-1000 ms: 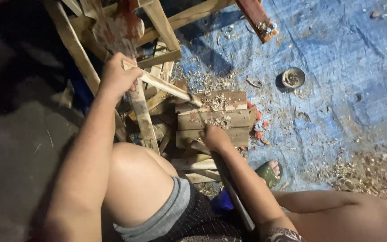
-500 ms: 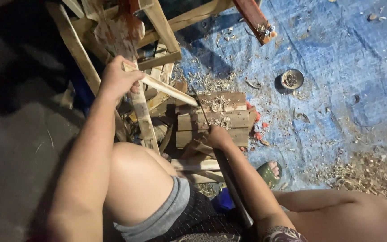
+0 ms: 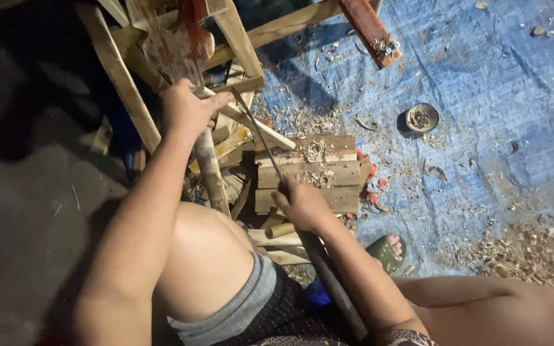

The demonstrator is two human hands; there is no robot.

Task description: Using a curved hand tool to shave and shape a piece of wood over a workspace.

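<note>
Shavings lie thick around a block of stacked wooden boards [image 3: 309, 172], and everything else is best placed from that block. Far to its left runs dark bare floor [image 3: 27, 224]; nearer, up and left of the block, a rough wooden frame [image 3: 123, 77] of pale slats leans in, with a red-stained plank [image 3: 177, 38] at its top. The left hand [image 3: 190, 110] sits just up and left of the block, its fingers closed around a pale wooden stick [image 3: 245, 118] whose far end slants down to rest on the block's upper left corner; holding it there seems to brace the stick against the boards so it stays steady under the blade. A thin dark blade [image 3: 261, 138] crosses the stick from above and runs down over the block's left side to the right hand [image 3: 302, 205], which lies at the block's lower left edge with fingers gripping a long dark handle [image 3: 328, 275]; the handle trails back along the forearm, which probably gives leverage for drawing the edge along the wood. Below the block a sandalled foot [image 3: 386, 247] rests on a blue tarp [image 3: 495, 83]. Right of the block a small round tin [image 3: 422, 118] sits well apart on the tarp, and above and to the right a red wooden bar [image 3: 370, 29] carries a few screws at its end. The tarp likely serves to catch the curls.
</note>
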